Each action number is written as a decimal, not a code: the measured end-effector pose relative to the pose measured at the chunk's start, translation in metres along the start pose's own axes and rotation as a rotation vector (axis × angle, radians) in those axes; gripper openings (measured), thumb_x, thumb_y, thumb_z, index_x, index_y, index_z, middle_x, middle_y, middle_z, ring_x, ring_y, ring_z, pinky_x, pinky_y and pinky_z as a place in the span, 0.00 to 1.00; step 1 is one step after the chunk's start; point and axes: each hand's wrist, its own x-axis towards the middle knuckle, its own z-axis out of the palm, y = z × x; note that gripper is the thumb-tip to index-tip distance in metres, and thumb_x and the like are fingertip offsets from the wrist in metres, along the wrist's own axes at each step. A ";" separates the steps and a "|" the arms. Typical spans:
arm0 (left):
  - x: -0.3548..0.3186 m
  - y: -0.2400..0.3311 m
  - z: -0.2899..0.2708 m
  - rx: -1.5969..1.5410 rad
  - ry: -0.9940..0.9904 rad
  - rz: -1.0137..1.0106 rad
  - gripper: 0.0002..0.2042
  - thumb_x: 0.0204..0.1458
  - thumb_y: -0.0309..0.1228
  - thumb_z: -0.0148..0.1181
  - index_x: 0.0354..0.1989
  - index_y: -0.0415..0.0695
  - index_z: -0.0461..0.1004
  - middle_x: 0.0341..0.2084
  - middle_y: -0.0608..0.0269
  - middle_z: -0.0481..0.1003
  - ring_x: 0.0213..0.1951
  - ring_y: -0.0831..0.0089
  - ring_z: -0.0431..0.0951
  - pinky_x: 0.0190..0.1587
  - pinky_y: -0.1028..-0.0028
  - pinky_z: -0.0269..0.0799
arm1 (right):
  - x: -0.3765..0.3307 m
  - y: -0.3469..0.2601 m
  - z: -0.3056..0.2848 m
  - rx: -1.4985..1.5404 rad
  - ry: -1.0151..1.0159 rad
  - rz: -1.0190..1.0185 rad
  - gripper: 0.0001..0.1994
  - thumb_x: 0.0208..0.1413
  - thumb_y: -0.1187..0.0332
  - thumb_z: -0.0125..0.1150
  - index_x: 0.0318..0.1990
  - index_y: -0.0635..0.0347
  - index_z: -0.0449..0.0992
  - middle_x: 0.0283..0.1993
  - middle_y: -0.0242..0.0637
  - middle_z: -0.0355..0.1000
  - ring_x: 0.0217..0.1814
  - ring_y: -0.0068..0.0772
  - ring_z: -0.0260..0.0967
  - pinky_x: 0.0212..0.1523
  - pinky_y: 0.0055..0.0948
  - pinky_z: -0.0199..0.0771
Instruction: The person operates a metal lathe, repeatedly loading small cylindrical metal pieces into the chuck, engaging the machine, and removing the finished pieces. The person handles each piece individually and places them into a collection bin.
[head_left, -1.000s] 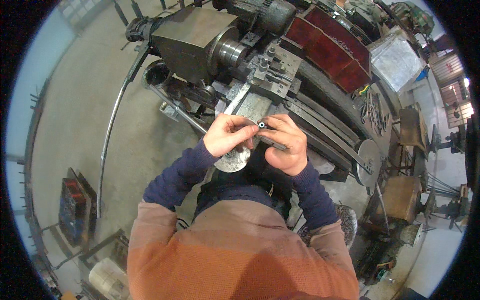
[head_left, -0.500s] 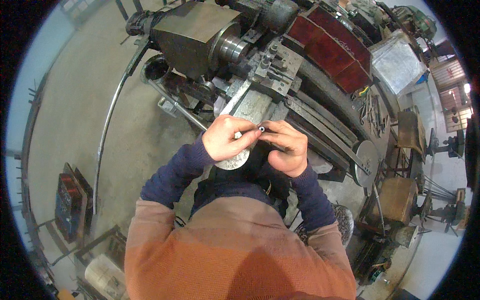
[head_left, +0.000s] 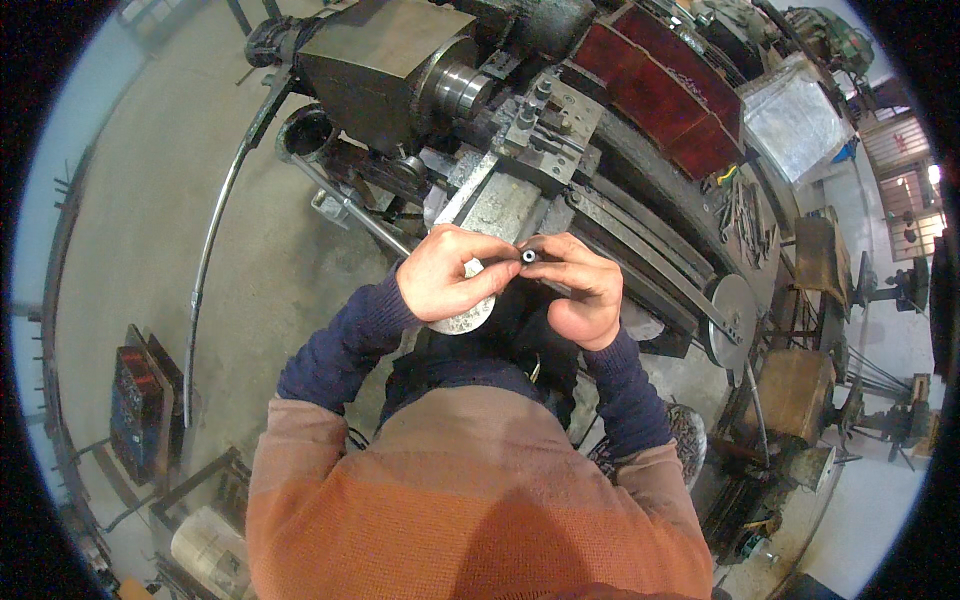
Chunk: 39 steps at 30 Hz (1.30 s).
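A small dark metal tube (head_left: 528, 257) with a pale open end is pinched between the fingertips of both hands. My left hand (head_left: 445, 273) meets it from the left and my right hand (head_left: 583, 292) grips its length from the right. Both hands hover over the carriage of a metal lathe (head_left: 500, 205). A round grey handwheel (head_left: 463, 320) shows just under my left hand. The lathe's chuck (head_left: 462, 92) and its tool post (head_left: 535, 125) lie beyond my hands.
The lathe bed runs to the right, with a round disc (head_left: 733, 318) at its end and red covers (head_left: 680, 95) behind it. A curved pipe (head_left: 215, 230) crosses the concrete floor on the left. Wooden stools (head_left: 795, 395) stand at the right.
Both hands have stayed together on the small tube; they sit a little lower in the view now as my head has shifted.
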 end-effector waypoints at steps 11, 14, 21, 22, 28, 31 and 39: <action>0.003 0.004 -0.002 -0.047 -0.103 -0.174 0.09 0.49 0.32 0.56 0.30 0.38 0.76 0.20 0.57 0.75 0.24 0.71 0.76 0.30 0.73 0.69 | -0.002 -0.006 0.000 -0.072 0.003 0.044 0.18 0.26 0.73 0.53 0.32 0.67 0.75 0.38 0.46 0.71 0.36 0.44 0.68 0.38 0.31 0.68; 0.004 0.006 -0.002 0.035 -0.124 -0.227 0.10 0.50 0.34 0.55 0.29 0.39 0.76 0.19 0.57 0.75 0.23 0.72 0.75 0.29 0.73 0.68 | 0.003 -0.016 0.002 -0.259 -0.049 0.010 0.17 0.24 0.74 0.54 0.31 0.66 0.74 0.37 0.46 0.70 0.35 0.46 0.67 0.35 0.32 0.68; 0.004 0.006 -0.002 -0.033 -0.052 -0.232 0.12 0.51 0.36 0.53 0.28 0.40 0.76 0.17 0.55 0.74 0.23 0.74 0.74 0.28 0.72 0.68 | 0.013 -0.024 0.001 -0.307 -0.044 -0.014 0.17 0.22 0.76 0.55 0.29 0.65 0.74 0.37 0.46 0.69 0.34 0.47 0.66 0.35 0.33 0.69; 0.005 0.006 -0.003 -0.016 -0.042 -0.188 0.12 0.52 0.36 0.53 0.27 0.39 0.75 0.17 0.56 0.74 0.21 0.73 0.74 0.27 0.73 0.68 | 0.013 -0.025 0.002 -0.318 -0.051 0.004 0.17 0.22 0.76 0.55 0.29 0.65 0.74 0.37 0.46 0.69 0.35 0.47 0.66 0.35 0.33 0.69; 0.002 -0.020 -0.001 -0.489 -0.005 -0.315 0.16 0.56 0.39 0.48 0.29 0.36 0.74 0.17 0.63 0.74 0.22 0.77 0.75 0.25 0.80 0.68 | 0.016 -0.020 0.003 -0.230 -0.002 0.000 0.20 0.21 0.76 0.53 0.32 0.63 0.76 0.40 0.43 0.71 0.39 0.47 0.67 0.41 0.35 0.68; -0.005 -0.026 0.012 -0.862 -0.031 -0.501 0.16 0.56 0.41 0.49 0.32 0.38 0.73 0.19 0.62 0.75 0.23 0.76 0.76 0.26 0.80 0.69 | 0.015 -0.016 0.010 -0.274 0.030 -0.002 0.20 0.22 0.74 0.53 0.32 0.63 0.76 0.41 0.43 0.72 0.41 0.47 0.67 0.43 0.36 0.67; 0.002 -0.034 0.016 -0.643 0.147 -0.371 0.13 0.53 0.36 0.54 0.32 0.36 0.72 0.17 0.64 0.73 0.20 0.78 0.73 0.22 0.82 0.66 | 0.024 -0.022 0.017 -0.464 0.046 0.015 0.20 0.22 0.73 0.55 0.33 0.62 0.75 0.40 0.42 0.70 0.39 0.49 0.65 0.40 0.36 0.68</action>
